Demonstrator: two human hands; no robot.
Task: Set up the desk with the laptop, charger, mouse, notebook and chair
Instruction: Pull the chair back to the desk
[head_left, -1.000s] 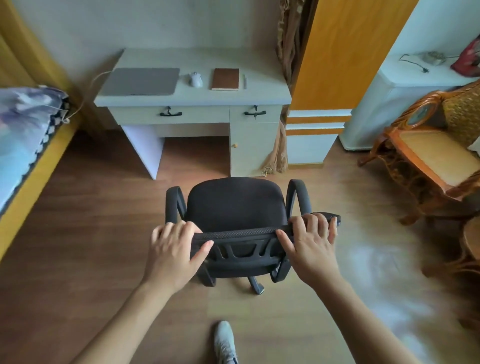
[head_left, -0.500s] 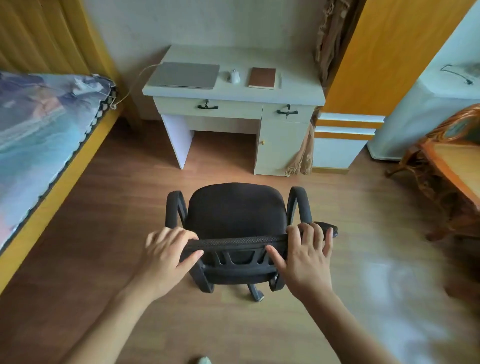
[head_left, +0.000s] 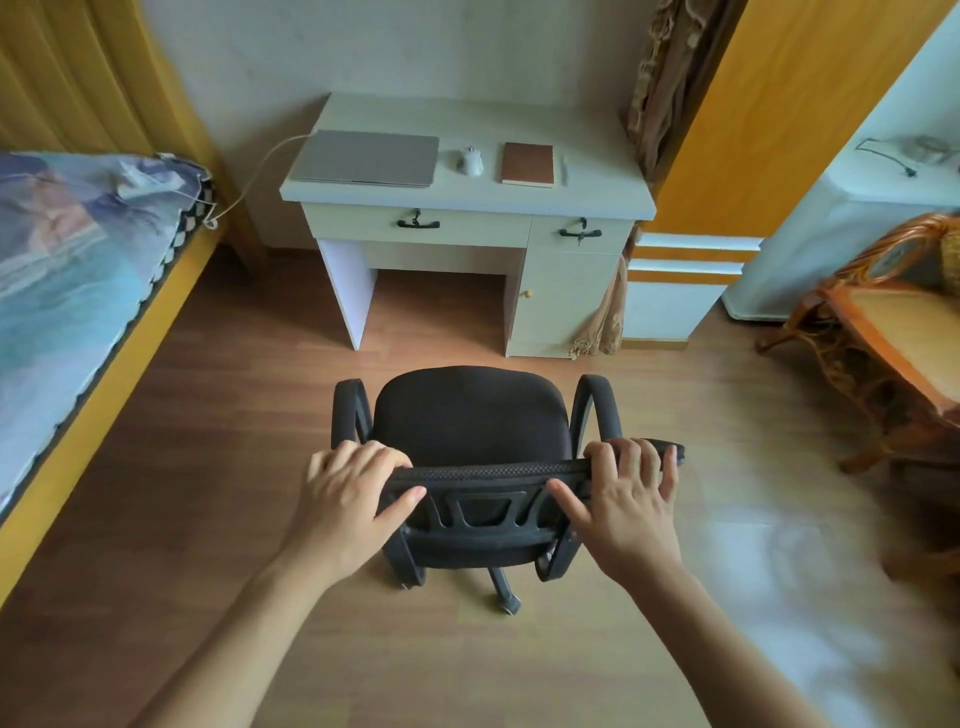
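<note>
A black office chair (head_left: 470, 415) stands on the wood floor a short way in front of the white desk (head_left: 467, 205), facing it. My left hand (head_left: 353, 493) and my right hand (head_left: 626, 499) both grip the top edge of its backrest. On the desk lie a closed grey laptop (head_left: 366, 157) at the left, a white mouse (head_left: 471, 160) in the middle and a brown notebook (head_left: 528, 164) at the right. A white charger cable (head_left: 249, 182) runs from the laptop's left side down toward the bed.
A bed (head_left: 67, 291) with a blue patterned cover and a yellow frame fills the left side. A wicker armchair (head_left: 883, 332) stands at the right. An orange and white cabinet (head_left: 691, 260) adjoins the desk's right. The kneehole under the desk's left half is open.
The view has swung and moved so the desk sits more centred and nearer. Both hands stay on the backrest, and the chair has rolled along with me.
</note>
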